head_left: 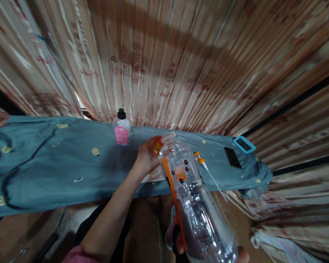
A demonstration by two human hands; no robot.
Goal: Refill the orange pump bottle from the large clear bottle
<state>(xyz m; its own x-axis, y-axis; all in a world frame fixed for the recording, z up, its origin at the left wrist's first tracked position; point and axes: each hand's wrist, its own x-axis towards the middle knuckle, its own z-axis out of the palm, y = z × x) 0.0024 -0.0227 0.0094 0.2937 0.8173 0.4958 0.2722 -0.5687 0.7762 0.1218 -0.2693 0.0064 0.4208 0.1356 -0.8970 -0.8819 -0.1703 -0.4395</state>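
A large clear plastic bottle (197, 204) with an orange and dark label is tilted, its neck up and to the left and its base toward me. My right hand (181, 241) is wrapped around its lower part, fingertips showing on both sides. Beside the bottle's mouth, my left hand (149, 155) is closed around an amber-orange container (158, 146), mostly hidden by the fingers and the bottle. Whether the two touch I cannot tell. To the right, an orange-and-white pump top (201, 160) with a long thin tube lies on the cloth, the tube jutting past the front edge.
A clear bottle with pink label and black cap (122, 128) stands at the back. On the right lie a dark phone (233, 157) and a blue-framed digital display (244, 144). Teal cloth (71, 171) covers the narrow table; patterned curtains (159, 65) hang behind. A white bag (279, 244) lies at lower right.
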